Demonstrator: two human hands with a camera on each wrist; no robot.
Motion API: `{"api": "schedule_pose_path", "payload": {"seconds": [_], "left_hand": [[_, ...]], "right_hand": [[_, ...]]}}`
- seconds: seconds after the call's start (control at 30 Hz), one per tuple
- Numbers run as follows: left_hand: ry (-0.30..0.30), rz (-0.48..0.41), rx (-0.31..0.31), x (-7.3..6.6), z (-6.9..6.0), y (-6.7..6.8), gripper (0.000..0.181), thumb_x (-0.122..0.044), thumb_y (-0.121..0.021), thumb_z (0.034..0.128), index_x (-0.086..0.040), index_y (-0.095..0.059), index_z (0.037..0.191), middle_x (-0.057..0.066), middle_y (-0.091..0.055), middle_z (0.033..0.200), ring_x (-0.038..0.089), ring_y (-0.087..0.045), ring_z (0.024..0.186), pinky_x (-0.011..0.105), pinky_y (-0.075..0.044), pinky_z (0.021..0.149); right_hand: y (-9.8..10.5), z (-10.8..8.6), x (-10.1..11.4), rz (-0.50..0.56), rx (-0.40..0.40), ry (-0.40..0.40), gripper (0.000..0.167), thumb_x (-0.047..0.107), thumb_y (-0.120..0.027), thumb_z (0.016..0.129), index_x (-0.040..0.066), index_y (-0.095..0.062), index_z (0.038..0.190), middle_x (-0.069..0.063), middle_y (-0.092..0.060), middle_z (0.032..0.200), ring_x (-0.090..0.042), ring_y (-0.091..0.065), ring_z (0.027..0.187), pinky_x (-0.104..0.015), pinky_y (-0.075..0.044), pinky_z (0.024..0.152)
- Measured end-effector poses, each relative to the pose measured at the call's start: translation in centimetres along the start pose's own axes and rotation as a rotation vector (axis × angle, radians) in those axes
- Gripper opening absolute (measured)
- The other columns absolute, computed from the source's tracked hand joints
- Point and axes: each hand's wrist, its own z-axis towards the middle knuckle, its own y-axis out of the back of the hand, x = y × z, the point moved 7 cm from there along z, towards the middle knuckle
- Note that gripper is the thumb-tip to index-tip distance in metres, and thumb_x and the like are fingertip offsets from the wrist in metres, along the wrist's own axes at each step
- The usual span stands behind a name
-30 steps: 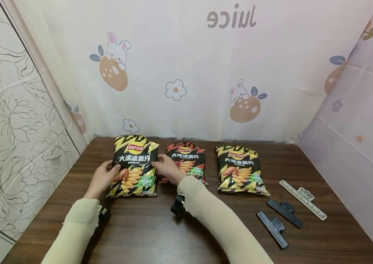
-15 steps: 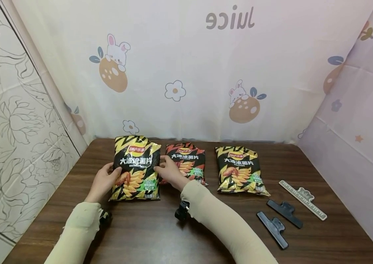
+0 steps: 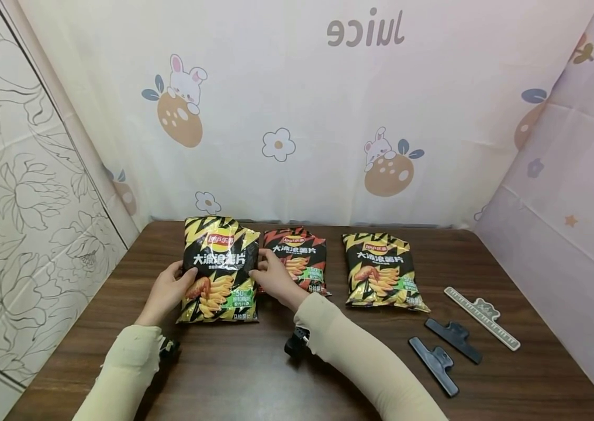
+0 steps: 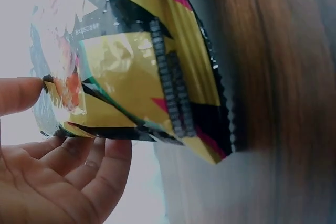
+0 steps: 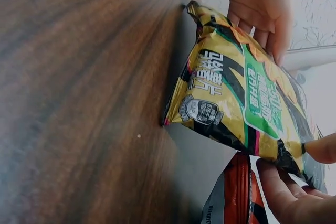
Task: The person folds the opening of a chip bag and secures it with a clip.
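Note:
A yellow and black bag of potato chips [image 3: 220, 269] is held up by its two sides at the left of the table, tilted toward me. My left hand [image 3: 166, 290] grips its left edge, the thumb on the front and the fingers behind. On the opposite edge, my right hand [image 3: 277, 280] pinches the bag between thumb and fingers. In the left wrist view the lower seam of the chip bag [image 4: 115, 72] hangs just by the table. The right wrist view shows the bag's printed front [image 5: 236, 87] with both hands on it.
Behind my right hand lies a red and black chip bag [image 3: 315, 257], partly covered. Another yellow chip bag [image 3: 378, 272] lies to its right. Two dark bag clips [image 3: 434, 365] and a pale clip [image 3: 481, 318] rest at the table's right. A patterned curtain [image 3: 286, 88] hangs behind.
Both hands have shifted the held chip bag slightly right and toward me. The other bags and the clips stay where they were.

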Motion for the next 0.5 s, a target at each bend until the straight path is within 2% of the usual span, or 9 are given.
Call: {"api": "schedule_pose_path", "payload": {"seconds": [0.07,0.37,0.5], "left_hand": [[-0.01,-0.001,-0.005,-0.2,-0.1,-0.1,0.065,-0.044,-0.046,0.1019,0.004,-0.039,0.146,0.029,-0.047,0.142,0.041,-0.049,0.126,0.054,-0.043,0.1],[-0.039,-0.025,0.005,-1.0,-0.5,-0.6,0.062,-0.042,-0.048,0.102,0.003,-0.041,0.144,0.028,-0.049,0.141,0.04,-0.05,0.126,0.054,-0.043,0.1],[-0.049,-0.037,0.009,-1.3,-0.7,-0.9,0.062,-0.042,-0.048,0.102,0.003,-0.041,0.144,0.028,-0.049,0.141,0.039,-0.051,0.125,0.053,-0.043,0.1]], "right_hand": [[0.1,-0.4,0.1,-0.014,-0.002,0.004,0.06,0.015,-0.057,0.099,0.014,-0.029,0.152,-0.02,-0.052,0.14,-0.032,-0.054,0.127,-0.051,-0.048,0.098],[0.6,-1.6,0.1,-0.023,-0.019,0.036,0.063,0.015,-0.056,0.099,0.011,-0.025,0.153,-0.022,-0.049,0.141,-0.032,-0.054,0.126,-0.048,-0.049,0.096],[0.9,-1.8,0.0,-0.018,-0.035,0.039,0.063,0.015,-0.056,0.099,0.011,-0.025,0.154,-0.021,-0.047,0.144,-0.033,-0.05,0.131,-0.049,-0.047,0.101]]}}
